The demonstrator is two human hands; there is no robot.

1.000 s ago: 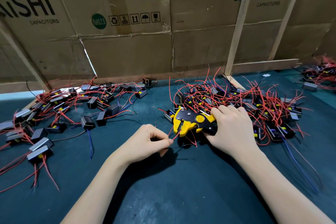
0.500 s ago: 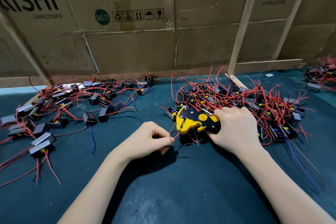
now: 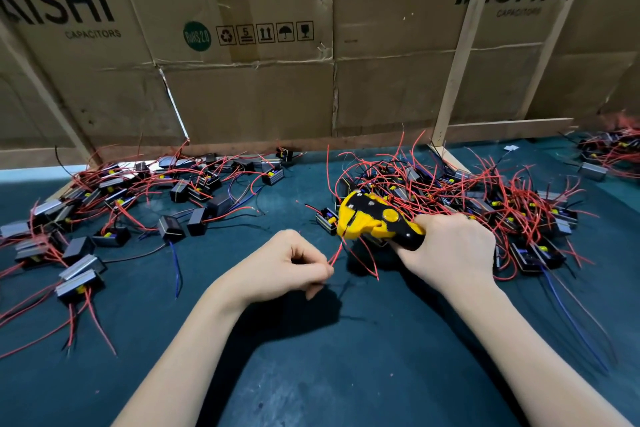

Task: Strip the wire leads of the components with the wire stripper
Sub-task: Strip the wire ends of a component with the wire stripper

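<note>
Wire lead at the stripper's nose, mid-desk

Right hand grips the yellow-and-black wire stripper by its handles, head pointing left; left hand pinches a red wire lead running up to the tool's nose. Components with red leads are heaped toward the desk's far-right edge, more components scattered far left.

Only one view, from a head-worn camera. Looks forward and down onto the dark green tabletop, wide-angle, lines bent near the frame borders. Close to the near edge, both forearms entering from below. Faces the far edge, where the cardboard wall stands. No second view to share anything.
</note>
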